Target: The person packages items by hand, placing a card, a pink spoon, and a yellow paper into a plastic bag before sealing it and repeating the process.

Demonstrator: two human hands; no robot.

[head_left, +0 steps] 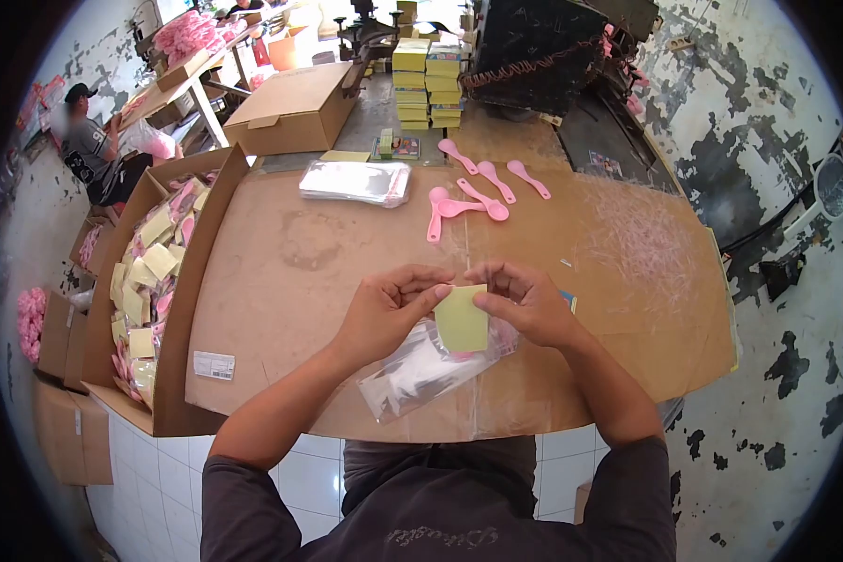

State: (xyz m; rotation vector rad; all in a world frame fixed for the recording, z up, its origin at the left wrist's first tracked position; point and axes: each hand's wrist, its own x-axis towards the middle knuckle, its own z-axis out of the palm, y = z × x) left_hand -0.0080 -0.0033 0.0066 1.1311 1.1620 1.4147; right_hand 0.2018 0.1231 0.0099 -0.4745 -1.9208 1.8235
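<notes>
A small yellow card [462, 320] is held up between my two hands over the cardboard-covered table. My left hand [398, 302] pinches its upper left corner with thumb and fingers. At the upper right edge, my right hand [525, 298] grips the same card, thumb in front. Just below lies a clear plastic bag [417, 373], slanting toward the table's front edge; some pink shows at its upper right end, partly hidden by the card. Beyond my hands are several pink spoons [468, 203], loosely grouped.
A stack of clear plastic bags [354, 182] lies at the back left. Stacks of yellow cards [429, 84] stand farther back. Left of the table, an open carton [173, 384] holds many packed bags. Plastic strands [642, 234] lie right. A person [103, 140] sits far left.
</notes>
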